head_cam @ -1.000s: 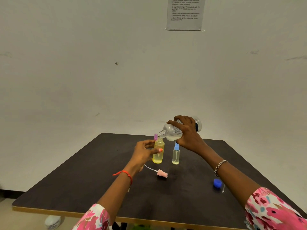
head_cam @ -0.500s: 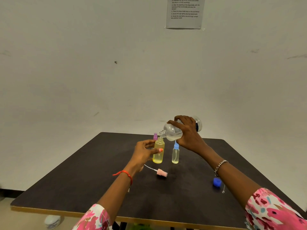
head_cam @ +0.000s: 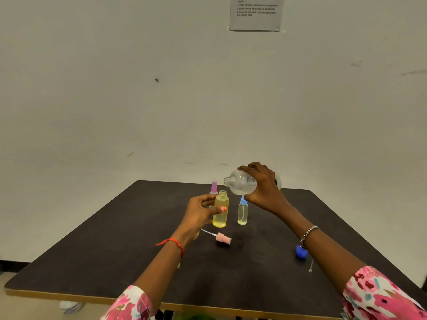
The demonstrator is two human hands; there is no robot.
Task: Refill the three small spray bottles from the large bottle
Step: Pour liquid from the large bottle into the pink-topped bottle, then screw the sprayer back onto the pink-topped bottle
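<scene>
My right hand (head_cam: 265,188) grips the large clear bottle (head_cam: 240,182), held nearly level above the table with its open mouth pointing left, clear of the yellow bottle. My left hand (head_cam: 201,213) holds the open yellow spray bottle (head_cam: 220,210), which stands upright and is almost full of yellow liquid. Its pink spray cap (head_cam: 223,238) with a white tube lies on the table in front. A small bottle with a blue sprayer (head_cam: 242,211) stands to the right. A bottle with a purple sprayer (head_cam: 214,188) stands behind, mostly hidden.
The dark table (head_cam: 115,262) has a wooden front edge. A blue cap (head_cam: 301,251) lies right of centre beside my right forearm, with a thin metal piece (head_cam: 310,266) near it. A printed sheet (head_cam: 255,13) hangs on the white wall behind.
My right hand has lifted the large bottle's mouth off the yellow bottle's neck and tipped it back towards level. My left hand stays on the yellow bottle.
</scene>
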